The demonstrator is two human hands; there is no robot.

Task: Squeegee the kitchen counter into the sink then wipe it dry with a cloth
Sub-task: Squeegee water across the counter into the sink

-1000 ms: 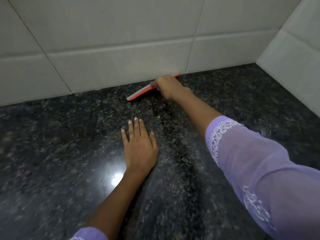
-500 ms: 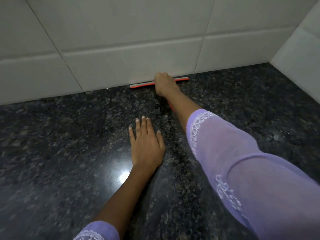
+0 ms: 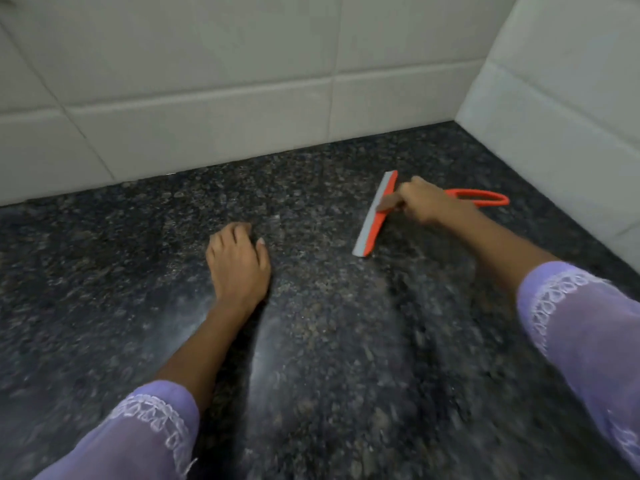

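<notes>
An orange squeegee (image 3: 375, 216) with a grey rubber blade rests on the dark speckled granite counter (image 3: 346, 341), its blade running from far to near and facing left. My right hand (image 3: 424, 204) grips its handle just behind the blade; the looped handle end (image 3: 485, 198) sticks out to the right. My left hand (image 3: 237, 265) rests on the counter to the left of the squeegee, fingers curled under, holding nothing. No sink or cloth is in view.
White tiled walls stand behind the counter (image 3: 242, 98) and on the right (image 3: 571, 116), meeting in a corner at the far right. Faint pale streaks lie on the counter near my left forearm.
The squeegee has come away from the back wall and turned, so its blade now points far to near. My right hand moved right and nearer. My left fingers have curled.
</notes>
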